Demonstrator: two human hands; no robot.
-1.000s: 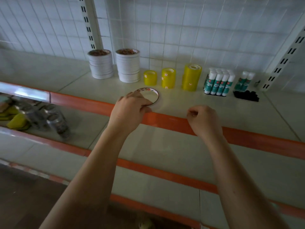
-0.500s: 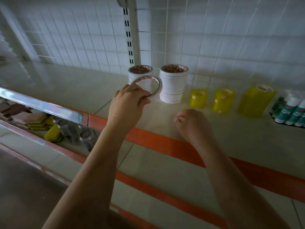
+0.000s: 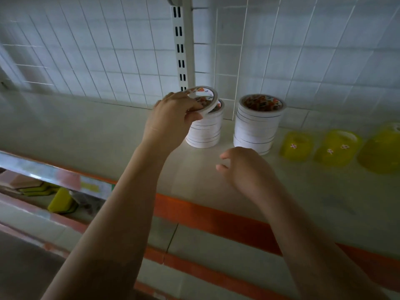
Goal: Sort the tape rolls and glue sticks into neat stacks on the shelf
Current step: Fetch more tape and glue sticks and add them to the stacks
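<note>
Left hand (image 3: 173,118) is pinching a thin white tape roll (image 3: 203,100) by its rim, thumb and fingers curled around the near edge. The roll is tilted and sits right over the top of the left stack of white tape (image 3: 205,131); can't tell if it's actually touching the stack or not. Right hand (image 3: 246,172) hangs lower and closer to me over the shelf (image 3: 108,131), fingers loosely curled, holding nothing.

Just past the right hand there's a second stack of white tape (image 3: 257,124), with printed labels showing in the core on top. Further out to the right of that hand are three yellow tape rolls (image 3: 337,148) lined up, the last one cut off by the frame edge and kinda blurry.

The shelf itself is a pale, smooth, slightly glossy surface with an orange strip (image 3: 216,219) along the front edge, running under both forearms. Behind the stacks is a white wire grid back panel (image 3: 108,50) with a slotted white upright post (image 3: 181,46) right behind the left hand. Down to the left, below the left forearm, a lower shelf holds some yellow and green sponge-looking things (image 3: 60,200), too blurry to say more.
</note>
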